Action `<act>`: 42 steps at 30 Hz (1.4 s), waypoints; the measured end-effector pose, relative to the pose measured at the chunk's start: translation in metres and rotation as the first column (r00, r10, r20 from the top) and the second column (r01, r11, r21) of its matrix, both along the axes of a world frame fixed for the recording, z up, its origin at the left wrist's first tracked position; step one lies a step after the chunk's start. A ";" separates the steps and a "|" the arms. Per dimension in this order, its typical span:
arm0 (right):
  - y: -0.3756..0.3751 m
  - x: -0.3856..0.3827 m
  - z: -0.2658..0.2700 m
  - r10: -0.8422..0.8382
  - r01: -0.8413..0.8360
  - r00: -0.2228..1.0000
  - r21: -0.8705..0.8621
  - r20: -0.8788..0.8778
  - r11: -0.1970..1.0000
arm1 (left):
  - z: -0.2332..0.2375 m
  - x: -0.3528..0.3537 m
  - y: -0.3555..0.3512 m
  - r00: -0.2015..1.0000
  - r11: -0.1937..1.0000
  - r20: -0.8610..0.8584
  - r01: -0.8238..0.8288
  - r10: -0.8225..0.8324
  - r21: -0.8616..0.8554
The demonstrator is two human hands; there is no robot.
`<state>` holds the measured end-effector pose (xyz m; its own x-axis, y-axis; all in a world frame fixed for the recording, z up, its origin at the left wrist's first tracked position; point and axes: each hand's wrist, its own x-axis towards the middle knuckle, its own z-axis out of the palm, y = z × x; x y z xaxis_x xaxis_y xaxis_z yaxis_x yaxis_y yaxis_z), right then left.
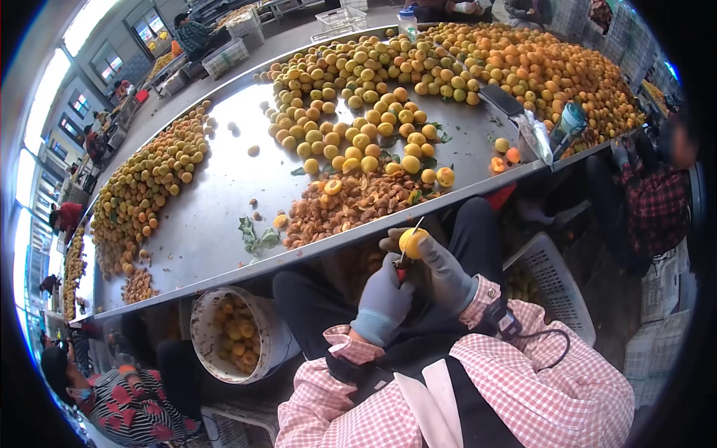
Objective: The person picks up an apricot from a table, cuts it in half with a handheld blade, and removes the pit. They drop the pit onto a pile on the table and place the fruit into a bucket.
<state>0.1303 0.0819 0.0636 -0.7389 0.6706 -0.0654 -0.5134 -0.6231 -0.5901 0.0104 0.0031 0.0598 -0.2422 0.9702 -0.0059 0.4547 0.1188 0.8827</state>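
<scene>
My left hand [382, 300], in a grey work glove, is closed around the red handle of a small knife [417, 226]. The slim blade points up along the near side of a yellow apricot [414, 243]. My right hand [442, 270], also gloved in grey, grips that apricot above my lap. Whether the blade has cut into the fruit is not clear. Just past my hands, on the metal table [202, 239], lies a heap of brown apricot pits [351, 207]. Whole apricots [366, 142] are piled behind it.
A white bucket [272, 336] of apricot halves stands by my left leg. To my right is a pale plastic crate [556, 280]. A phone [500, 99] and a blue-lidded bottle [571, 123] rest on the table. Co-workers sit at left [134, 403] and right [661, 194].
</scene>
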 end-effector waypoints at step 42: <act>-0.007 -0.011 -0.007 -0.094 0.061 0.976 0.169 0.195 0.984 | -0.002 -0.004 -0.005 0.998 0.998 -0.038 -0.038 0.040 0.049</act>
<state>0.1192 0.0744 0.0567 -0.6666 0.7395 -0.0942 -0.4166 -0.4743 -0.7755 0.0066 -0.0020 0.0580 -0.2788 0.9590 0.0508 0.4848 0.0949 0.8695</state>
